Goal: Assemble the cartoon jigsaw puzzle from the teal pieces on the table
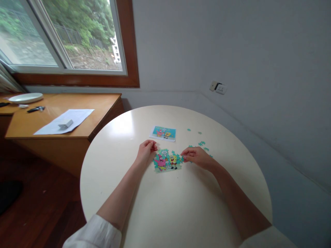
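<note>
A partly joined jigsaw puzzle [167, 162] with a pink starfish and a yellow sponge character lies flat on the round table. At its right edge, my right hand [198, 156] pinches a small teal puzzle piece [182, 159]. My left hand [148, 151] rests by the puzzle's upper left corner, its fingers curled together; whether anything is between them is hidden. Behind the puzzle lies a reference picture card [162, 133] with the same characters. Loose teal pieces [202, 143] are scattered beyond and partly under my right hand.
The round cream table [160, 210] fills the middle. Two separate pieces [189, 130] lie toward its far side. On the left, a wooden desk [103, 103] holds paper sheets [77, 117], a small white block [65, 124] and a white plate [26, 98].
</note>
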`<action>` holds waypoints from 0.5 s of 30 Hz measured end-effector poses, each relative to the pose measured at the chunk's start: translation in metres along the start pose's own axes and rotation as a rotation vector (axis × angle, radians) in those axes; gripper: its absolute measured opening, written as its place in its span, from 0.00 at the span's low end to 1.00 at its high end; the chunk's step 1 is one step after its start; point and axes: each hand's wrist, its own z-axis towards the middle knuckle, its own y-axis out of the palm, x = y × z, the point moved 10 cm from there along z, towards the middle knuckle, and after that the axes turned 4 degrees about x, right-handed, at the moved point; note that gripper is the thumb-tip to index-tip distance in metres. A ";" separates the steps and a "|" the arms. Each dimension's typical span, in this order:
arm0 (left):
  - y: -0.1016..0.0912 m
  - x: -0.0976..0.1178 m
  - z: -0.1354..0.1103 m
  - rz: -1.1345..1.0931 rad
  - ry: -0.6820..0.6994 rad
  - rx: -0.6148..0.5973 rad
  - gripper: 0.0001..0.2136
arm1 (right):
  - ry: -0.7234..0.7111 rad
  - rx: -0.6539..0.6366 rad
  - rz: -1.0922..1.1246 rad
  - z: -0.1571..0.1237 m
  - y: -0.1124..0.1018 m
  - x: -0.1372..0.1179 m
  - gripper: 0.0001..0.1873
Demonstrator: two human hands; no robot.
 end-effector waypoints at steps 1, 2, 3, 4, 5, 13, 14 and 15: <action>0.000 0.000 0.000 0.001 -0.002 0.000 0.04 | 0.003 0.001 -0.001 0.000 0.000 0.000 0.13; 0.000 0.000 0.000 0.000 -0.003 -0.001 0.04 | 0.004 0.002 -0.003 0.000 0.000 -0.001 0.13; 0.000 0.000 0.000 -0.003 -0.004 -0.001 0.05 | 0.001 0.004 -0.006 0.000 0.000 -0.001 0.12; 0.001 0.000 -0.001 -0.006 -0.003 -0.003 0.05 | -0.004 0.009 -0.008 -0.001 0.000 -0.002 0.12; 0.001 0.000 -0.001 -0.009 -0.001 -0.006 0.05 | -0.012 0.015 -0.008 -0.001 -0.001 -0.004 0.12; 0.000 0.000 -0.001 -0.009 0.004 0.003 0.06 | -0.077 0.069 0.012 0.001 -0.002 -0.009 0.12; 0.000 0.000 -0.001 -0.009 0.005 0.003 0.06 | -0.083 0.077 0.017 0.001 -0.002 -0.009 0.12; 0.000 0.000 -0.001 -0.010 0.006 0.001 0.06 | -0.091 0.084 0.021 0.001 -0.002 -0.009 0.13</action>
